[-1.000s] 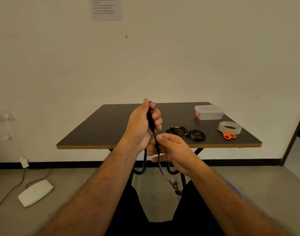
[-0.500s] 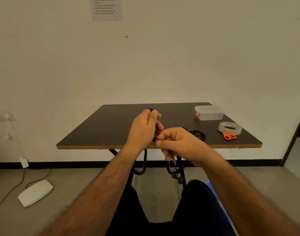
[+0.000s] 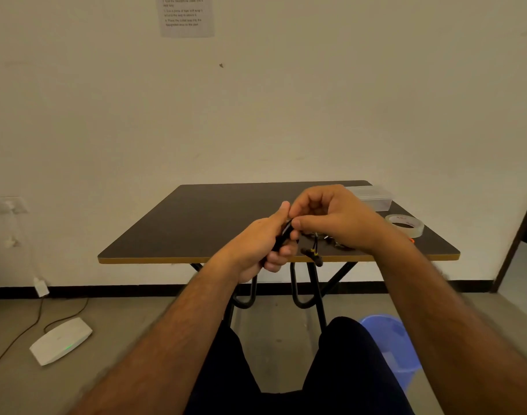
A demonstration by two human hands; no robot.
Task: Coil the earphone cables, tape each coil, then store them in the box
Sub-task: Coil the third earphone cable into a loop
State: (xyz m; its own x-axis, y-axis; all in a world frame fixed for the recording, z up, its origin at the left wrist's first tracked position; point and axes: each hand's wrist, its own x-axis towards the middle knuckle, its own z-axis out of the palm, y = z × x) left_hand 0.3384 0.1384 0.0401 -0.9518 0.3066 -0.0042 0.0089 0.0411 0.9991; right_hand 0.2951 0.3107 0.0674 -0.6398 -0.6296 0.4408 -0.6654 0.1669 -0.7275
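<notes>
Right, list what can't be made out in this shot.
- Coil in the left hand: head view, mostly covered by the fingers, so the number of loops can't be counted.
- Scissors: only an orange tip shows past the right hand.
- Cables on the table: hidden behind the right hand.
- Box: partly hidden, contents unclear.
- Wall notice: cut by the top edge, text too small.

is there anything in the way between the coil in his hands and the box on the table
Nothing visible blocks it. The left hand grips the earphone cable coil, with the right hand pinching it. The clear plastic box sits behind the right hand, lid on, with bare table elsewhere.
</notes>
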